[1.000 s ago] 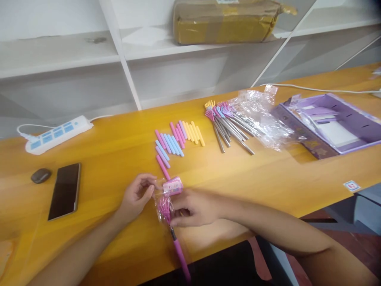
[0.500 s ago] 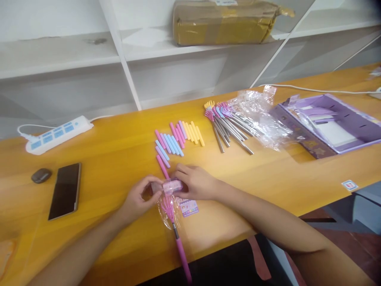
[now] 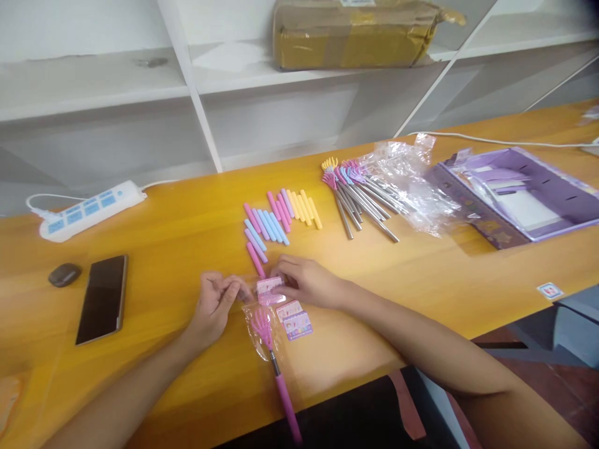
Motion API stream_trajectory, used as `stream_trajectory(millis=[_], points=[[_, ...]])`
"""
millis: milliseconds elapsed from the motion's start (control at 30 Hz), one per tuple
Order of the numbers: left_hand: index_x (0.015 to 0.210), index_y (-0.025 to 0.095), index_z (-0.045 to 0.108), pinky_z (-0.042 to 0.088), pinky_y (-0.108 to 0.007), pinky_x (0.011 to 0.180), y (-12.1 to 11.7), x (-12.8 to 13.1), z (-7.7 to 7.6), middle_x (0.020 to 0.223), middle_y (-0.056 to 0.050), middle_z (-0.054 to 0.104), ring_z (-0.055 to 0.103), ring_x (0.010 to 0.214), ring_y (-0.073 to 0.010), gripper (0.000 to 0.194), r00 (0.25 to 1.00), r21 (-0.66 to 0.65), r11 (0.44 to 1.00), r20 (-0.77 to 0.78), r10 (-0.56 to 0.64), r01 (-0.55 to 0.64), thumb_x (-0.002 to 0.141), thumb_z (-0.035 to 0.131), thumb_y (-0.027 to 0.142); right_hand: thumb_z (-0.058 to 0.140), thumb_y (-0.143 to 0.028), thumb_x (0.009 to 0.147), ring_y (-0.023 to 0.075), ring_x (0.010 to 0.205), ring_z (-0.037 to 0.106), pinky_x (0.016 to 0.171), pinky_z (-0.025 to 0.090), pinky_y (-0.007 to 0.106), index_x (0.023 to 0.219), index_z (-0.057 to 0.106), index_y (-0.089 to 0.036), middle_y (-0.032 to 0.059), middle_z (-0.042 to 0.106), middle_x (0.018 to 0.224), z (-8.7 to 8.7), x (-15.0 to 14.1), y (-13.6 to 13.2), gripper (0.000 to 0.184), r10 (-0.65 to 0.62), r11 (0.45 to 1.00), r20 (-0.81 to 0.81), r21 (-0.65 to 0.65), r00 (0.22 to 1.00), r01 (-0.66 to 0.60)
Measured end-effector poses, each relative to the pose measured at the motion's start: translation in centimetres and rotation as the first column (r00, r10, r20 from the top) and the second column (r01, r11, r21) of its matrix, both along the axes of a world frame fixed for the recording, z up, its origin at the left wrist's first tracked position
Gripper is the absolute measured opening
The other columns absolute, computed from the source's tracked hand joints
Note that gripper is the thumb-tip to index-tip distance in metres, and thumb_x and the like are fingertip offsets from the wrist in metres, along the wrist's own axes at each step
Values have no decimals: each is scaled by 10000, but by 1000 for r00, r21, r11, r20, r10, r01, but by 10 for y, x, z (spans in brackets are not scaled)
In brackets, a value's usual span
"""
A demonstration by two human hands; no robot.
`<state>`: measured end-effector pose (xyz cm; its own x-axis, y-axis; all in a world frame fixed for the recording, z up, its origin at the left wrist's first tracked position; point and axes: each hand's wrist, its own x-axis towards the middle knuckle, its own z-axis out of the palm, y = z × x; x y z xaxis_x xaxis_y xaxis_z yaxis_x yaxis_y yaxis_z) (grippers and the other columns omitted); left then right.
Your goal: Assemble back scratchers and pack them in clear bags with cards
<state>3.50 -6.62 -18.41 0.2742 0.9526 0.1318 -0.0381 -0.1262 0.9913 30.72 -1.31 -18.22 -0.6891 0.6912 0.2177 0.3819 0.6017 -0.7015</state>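
Note:
My left hand (image 3: pixel 216 307) is closed in a pinch on a thin strip of clear plastic film (image 3: pixel 247 290). My right hand (image 3: pixel 306 282) is closed with its fingertips on a small pink printed card (image 3: pixel 268 285), just right of the film. Below both hands lies a pink back scratcher (image 3: pixel 262 327), its claw inside a clear bag and its pink handle reaching past the table's front edge. Two small printed cards (image 3: pixel 298 325) overlap beside the claw. A pink tube (image 3: pixel 255 259) lies just beyond my right fingers.
Several pink, purple, blue and yellow tubes (image 3: pixel 266 226) lie farther back. Metal-handled back scratchers (image 3: pixel 360 193) sit by crumpled plastic bags (image 3: pixel 412 181) and an open purple box (image 3: pixel 496 240). A phone (image 3: pixel 102 299), black mouse-like object (image 3: pixel 64 275) and power strip (image 3: pixel 93 211) are on the left.
My left hand has moved left, away from the card, drawing clear film with it. My right hand stays at the card, which shows more plainly now.

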Motion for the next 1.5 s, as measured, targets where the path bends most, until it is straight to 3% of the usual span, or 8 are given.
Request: stream_trajectory(millis=[233, 367, 467, 667, 867, 1033, 1300, 1500], points=[[1188, 217, 674, 571, -332, 852, 1, -8, 0, 1018, -56, 743, 687, 889, -190, 247, 983, -64, 998, -182, -9, -3, 1123, 532, 408, 622, -250, 1069, 120, 762, 562, 706, 448, 244, 958, 660, -159, 19, 606, 887, 3, -2, 3, 148, -58, 997, -167, -66, 984, 48], [1277, 244, 733, 570, -343, 937, 3, -8, 6, 1253, -86, 755, 701, 998, -206, 287, 983, -51, 997, -171, -62, 54, 1121, 536, 382, 606, -305, 1078, 116, 706, 555, 644, 448, 240, 936, 660, -167, 19, 617, 827, 3, -4, 1, 206, -248, 968, -293, -45, 924, 245], [1402, 250, 713, 521, -425, 1121, 5, -9, 7, 1374, -119, 740, 683, 1256, -284, 374, 990, -94, 987, -40, -138, 134, 1118, 529, 408, 602, -344, 1082, 100, 650, 609, 567, 485, 227, 1015, 650, -175, 27, 651, 859, 2, -5, -4, 188, -350, 936, -413, -112, 841, 334], [1496, 203, 675, 373, -523, 1288, 11, -7, 6, 1510, -152, 679, 588, 1456, -346, 494, 920, -167, 932, 288, -267, 322, 1118, 465, 440, 640, -317, 1065, 124, 715, 763, 605, 639, 219, 1130, 567, -185, 39, 713, 908, 0, -11, -16, 165, -267, 958, -539, -239, 799, 159], [1510, 151, 665, 415, -540, 1243, 14, -8, 7, 1515, -186, 672, 604, 1440, -375, 561, 850, -210, 880, 425, -310, 426, 1108, 443, 474, 719, -213, 1011, 102, 786, 720, 663, 639, 213, 1072, 644, -187, 45, 695, 982, -3, -13, -13, 101, -181, 975, -539, 13, 823, 223], [1474, 133, 697, 407, -538, 1238, 17, -10, 3, 1484, -194, 693, 609, 1429, -385, 603, 835, -253, 860, 467, -292, 442, 1075, 490, 534, 743, -206, 1005, 89, 719, 674, 649, 606, 212, 1092, 661, -197, 17, 700, 929, -3, -12, -11, 120, -180, 965, -503, 76, 845, 251], [1511, 176, 671, 363, -597, 1258, 15, -11, -1, 1552, -150, 649, 567, 1456, -385, 649, 815, -225, 849, 473, -335, 479, 1084, 410, 589, 641, -142, 1056, 151, 988, 708, 835, 625, 293, 1268, 704, -208, 73, 722, 1081, -5, -8, -8, 231, -20, 939, -363, 313, 931, 143], [1551, 172, 629, 342, -565, 1260, 14, -15, -2, 1633, -154, 568, 479, 1526, -383, 664, 830, -249, 836, 426, -359, 490, 1087, 394, 585, 650, -160, 1053, 128, 945, 697, 776, 601, 249, 1324, 704, -211, 62, 686, 1086, -12, -5, -9, 281, 4, 918, -256, 384, 967, 98]])
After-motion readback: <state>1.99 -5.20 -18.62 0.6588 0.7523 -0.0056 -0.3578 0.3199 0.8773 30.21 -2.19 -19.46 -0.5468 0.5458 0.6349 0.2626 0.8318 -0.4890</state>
